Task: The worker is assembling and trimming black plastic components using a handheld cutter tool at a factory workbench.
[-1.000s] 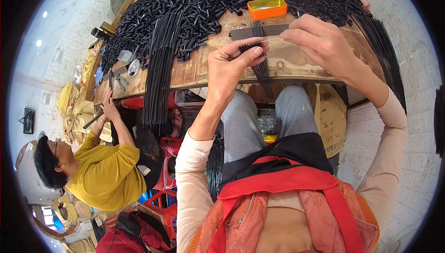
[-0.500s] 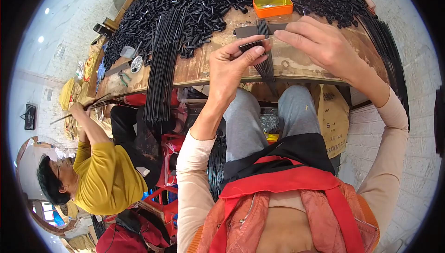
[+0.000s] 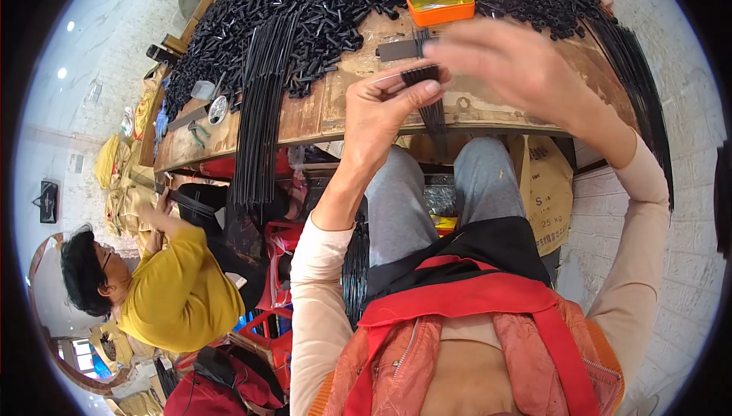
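My left hand (image 3: 385,115) is closed over the table's front edge. Its thumb and fingers pinch a row of short, thin black pieces (image 3: 420,74) set side by side. Smeared by motion, my right hand (image 3: 503,61) hovers just right of the left fingertips; what its fingers hold, if anything, cannot be made out. Beneath both hands a narrow bundle of thin black rods (image 3: 433,120) reaches over the table edge toward my knees. A dark flat bar (image 3: 396,51) lies on the table at the bundle's upper part, partly hidden by my right hand.
A large heap of short black tubes (image 3: 305,16) spreads across the wooden table (image 3: 335,107). An orange box (image 3: 441,13) stands beyond my hands. Long black rods hang over the edge at left (image 3: 263,111) and right (image 3: 633,73). Pliers (image 3: 198,134) lie left; a co-worker in yellow (image 3: 179,286) sits there.
My right hand has swung slightly left and up, now blurred over the left fingertips. My left hand still pinches the row, tilted more upright. The co-worker's arms have lowered.
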Demonstrator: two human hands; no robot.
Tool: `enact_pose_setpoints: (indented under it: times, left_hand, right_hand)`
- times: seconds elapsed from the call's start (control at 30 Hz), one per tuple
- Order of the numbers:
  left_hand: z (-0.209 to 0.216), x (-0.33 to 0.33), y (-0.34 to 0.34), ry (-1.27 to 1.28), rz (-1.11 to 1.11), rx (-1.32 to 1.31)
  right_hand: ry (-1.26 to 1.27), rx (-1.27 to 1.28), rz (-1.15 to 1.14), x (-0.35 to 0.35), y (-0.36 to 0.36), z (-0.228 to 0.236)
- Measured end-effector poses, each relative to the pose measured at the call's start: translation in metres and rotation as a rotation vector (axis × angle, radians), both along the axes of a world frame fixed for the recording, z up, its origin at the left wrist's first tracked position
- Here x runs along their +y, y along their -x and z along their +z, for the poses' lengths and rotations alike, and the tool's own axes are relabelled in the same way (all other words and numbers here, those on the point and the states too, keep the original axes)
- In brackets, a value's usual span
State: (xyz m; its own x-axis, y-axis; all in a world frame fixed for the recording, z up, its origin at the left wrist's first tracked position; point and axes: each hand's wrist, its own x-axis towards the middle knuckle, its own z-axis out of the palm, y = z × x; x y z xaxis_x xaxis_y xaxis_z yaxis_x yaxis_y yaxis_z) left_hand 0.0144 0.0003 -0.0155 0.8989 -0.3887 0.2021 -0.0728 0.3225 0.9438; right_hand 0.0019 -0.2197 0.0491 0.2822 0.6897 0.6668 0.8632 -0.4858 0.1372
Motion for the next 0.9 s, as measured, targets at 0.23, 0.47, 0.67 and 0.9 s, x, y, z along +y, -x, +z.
enact_pose_setpoints:
  times: [0.23, 0.47, 0.67, 0.9]
  left_hand:
    - [-0.109, 0.006, -0.019, -1.072, 0.184, -0.909]
    - [-0.127, -0.004, -0.039, -0.993, 0.074, -0.988]
    - [-0.101, -0.015, -0.051, -1.229, -0.030, -1.027]
    - [-0.113, -0.012, -0.059, -1.313, -0.020, -1.123]
  right_hand:
    - [-0.200, 0.491, -0.361, -0.076, -0.095, -0.074]
    - [-0.108, 0.441, -0.356, -0.070, -0.198, -0.111]
    - [0.121, 0.546, -0.564, -0.069, -0.287, -0.128]
    - [0.117, 0.563, -0.516, -0.074, -0.297, -0.136]
